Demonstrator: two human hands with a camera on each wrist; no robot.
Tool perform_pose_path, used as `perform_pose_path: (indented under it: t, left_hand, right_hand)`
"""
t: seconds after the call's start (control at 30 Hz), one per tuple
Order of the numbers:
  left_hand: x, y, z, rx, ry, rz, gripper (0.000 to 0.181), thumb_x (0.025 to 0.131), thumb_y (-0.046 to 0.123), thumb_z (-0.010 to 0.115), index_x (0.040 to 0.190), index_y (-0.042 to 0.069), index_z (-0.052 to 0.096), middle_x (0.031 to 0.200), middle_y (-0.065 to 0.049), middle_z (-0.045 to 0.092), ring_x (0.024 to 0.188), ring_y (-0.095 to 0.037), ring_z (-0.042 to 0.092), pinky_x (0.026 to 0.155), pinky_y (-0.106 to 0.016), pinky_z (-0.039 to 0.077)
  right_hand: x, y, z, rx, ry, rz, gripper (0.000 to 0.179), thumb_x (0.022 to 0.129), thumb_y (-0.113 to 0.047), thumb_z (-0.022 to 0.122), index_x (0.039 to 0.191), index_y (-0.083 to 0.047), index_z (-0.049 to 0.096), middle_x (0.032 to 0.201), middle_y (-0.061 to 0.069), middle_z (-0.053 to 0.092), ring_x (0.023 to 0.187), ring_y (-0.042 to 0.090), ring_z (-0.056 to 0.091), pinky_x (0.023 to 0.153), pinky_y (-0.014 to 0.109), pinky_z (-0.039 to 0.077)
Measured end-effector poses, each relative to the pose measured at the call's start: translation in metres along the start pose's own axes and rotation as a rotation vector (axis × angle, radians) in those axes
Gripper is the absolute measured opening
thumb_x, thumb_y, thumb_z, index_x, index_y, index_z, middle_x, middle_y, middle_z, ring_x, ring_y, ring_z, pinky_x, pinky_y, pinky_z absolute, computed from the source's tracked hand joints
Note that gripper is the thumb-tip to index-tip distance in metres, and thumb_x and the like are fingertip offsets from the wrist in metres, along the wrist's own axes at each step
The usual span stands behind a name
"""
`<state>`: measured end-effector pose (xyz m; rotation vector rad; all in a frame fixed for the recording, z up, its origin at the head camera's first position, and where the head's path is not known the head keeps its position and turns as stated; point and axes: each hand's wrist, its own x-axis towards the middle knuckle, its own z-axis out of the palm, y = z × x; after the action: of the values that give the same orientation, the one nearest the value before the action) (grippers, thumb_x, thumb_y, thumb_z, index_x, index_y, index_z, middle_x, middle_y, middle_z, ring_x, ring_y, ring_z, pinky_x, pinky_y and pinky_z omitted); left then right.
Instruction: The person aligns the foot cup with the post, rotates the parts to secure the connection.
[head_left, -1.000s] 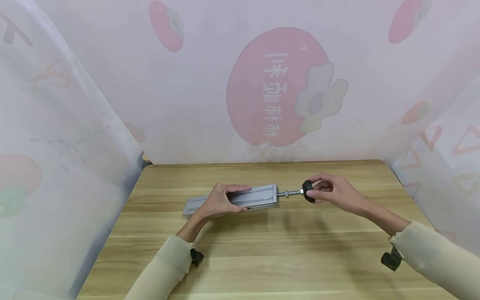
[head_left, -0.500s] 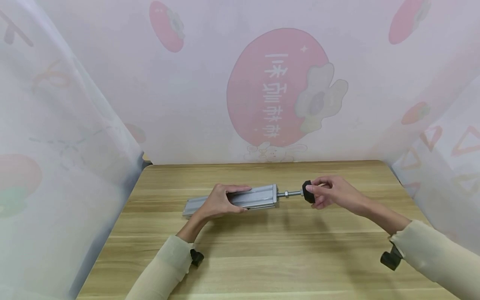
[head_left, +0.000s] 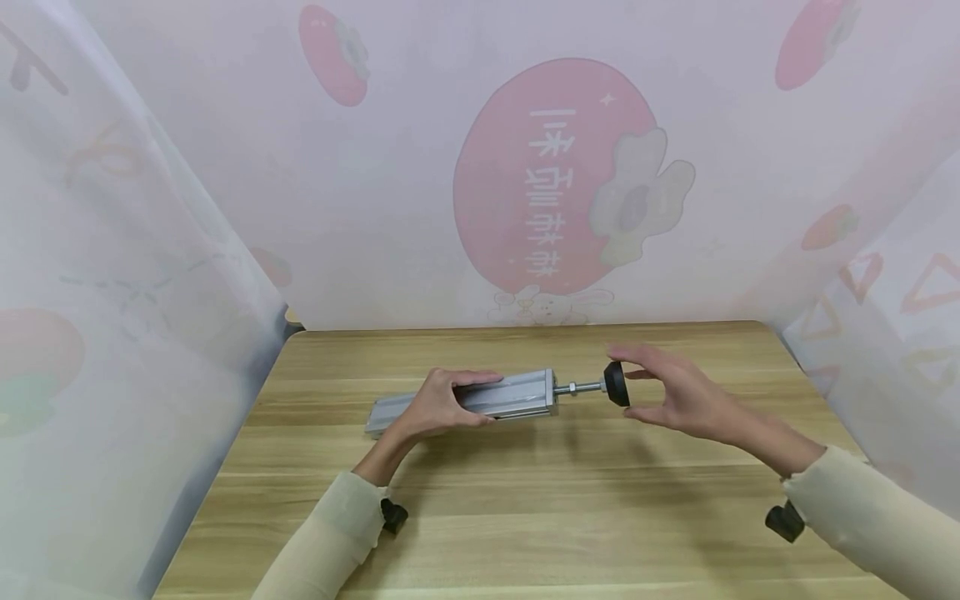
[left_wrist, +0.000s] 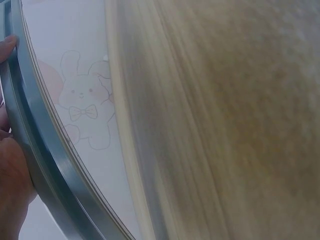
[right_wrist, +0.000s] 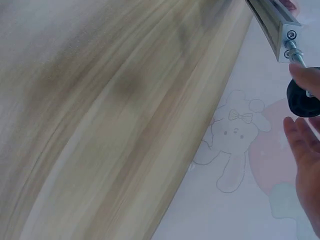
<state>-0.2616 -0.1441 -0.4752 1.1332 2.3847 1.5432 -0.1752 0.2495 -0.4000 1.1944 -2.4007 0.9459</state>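
My left hand (head_left: 438, 406) grips a silver aluminium profile (head_left: 517, 393), thumb along its near side and fingers along the far side. The profile is held above the table, its shadow falling below. From its right end runs a threaded rod with a nut (head_left: 573, 388), ending in a black levelling foot (head_left: 616, 384). Around that foot my right hand (head_left: 686, 392) is spread, index finger above it and thumb below, with small gaps in the head view. In the right wrist view the foot (right_wrist: 300, 100) shows between thumb and fingers (right_wrist: 302, 145). The left wrist view shows the profile's grooved side (left_wrist: 37, 110).
A wood-grain table (head_left: 525, 517) lies beneath both hands. Pale printed curtains (head_left: 390, 208) stand behind it and at both sides. A small black device (head_left: 393, 516) is strapped at the left wrist, another (head_left: 784, 522) at the right.
The right hand pinched the black foot earlier, its thumb shifting on it; now its fingers are spread apart around the foot. The left hand and the profile have stayed in place.
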Motion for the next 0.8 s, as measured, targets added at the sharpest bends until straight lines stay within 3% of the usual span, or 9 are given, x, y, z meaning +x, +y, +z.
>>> perform_pose_path:
  t: [0.07, 0.2, 0.4, 0.6, 0.8]
  left_hand:
    - [0.0, 0.0, 0.0, -0.001, 0.001, 0.001, 0.062, 0.07, 0.009, 0.096, 0.128, 0.018, 0.079, 0.131, -0.002, 0.075, 0.123, -0.019, 0.07, 0.104, -0.032, 0.055]
    - [0.0, 0.0, 0.001, -0.006, 0.006, 0.005, 0.063, 0.069, 0.007, 0.096, 0.128, 0.018, 0.079, 0.13, -0.002, 0.075, 0.122, -0.02, 0.07, 0.103, -0.032, 0.055]
    - [-0.001, -0.001, 0.001, -0.016, 0.008, 0.006, 0.063, 0.069, 0.002, 0.095, 0.128, 0.017, 0.079, 0.13, -0.003, 0.075, 0.122, -0.02, 0.071, 0.102, -0.031, 0.055]
    - [-0.001, -0.001, 0.001, 0.002, 0.003, 0.026, 0.062, 0.07, 0.006, 0.096, 0.128, 0.017, 0.079, 0.13, -0.003, 0.075, 0.123, -0.02, 0.07, 0.103, -0.031, 0.055]
    - [-0.001, -0.001, 0.001, -0.003, 0.003, 0.043, 0.061, 0.07, 0.008, 0.096, 0.128, 0.016, 0.079, 0.13, -0.004, 0.075, 0.123, -0.021, 0.07, 0.102, -0.031, 0.055]
  right_hand:
    - [-0.001, 0.0, 0.001, 0.013, 0.019, -0.017, 0.088, 0.065, 0.015, 0.094, 0.144, 0.006, 0.056, 0.138, 0.017, 0.064, 0.12, 0.028, 0.068, 0.087, 0.033, 0.062]
    - [-0.002, -0.001, 0.001, 0.061, 0.025, 0.038, 0.082, 0.069, 0.014, 0.092, 0.142, 0.003, 0.058, 0.133, 0.018, 0.068, 0.114, 0.029, 0.071, 0.086, 0.029, 0.062]
    - [-0.004, -0.003, 0.0, 0.148, 0.025, 0.195, 0.067, 0.076, 0.005, 0.092, 0.137, 0.002, 0.063, 0.124, 0.015, 0.073, 0.106, 0.02, 0.075, 0.08, 0.033, 0.064]
    - [-0.005, -0.006, -0.001, 0.251, 0.003, 0.375, 0.056, 0.085, -0.004, 0.088, 0.135, 0.003, 0.064, 0.119, 0.014, 0.075, 0.102, 0.021, 0.076, 0.079, 0.032, 0.064]
    - [-0.001, -0.011, -0.003, 0.217, -0.027, 0.53, 0.047, 0.093, -0.018, 0.083, 0.134, 0.0, 0.067, 0.114, 0.009, 0.077, 0.098, 0.015, 0.075, 0.082, 0.028, 0.062]
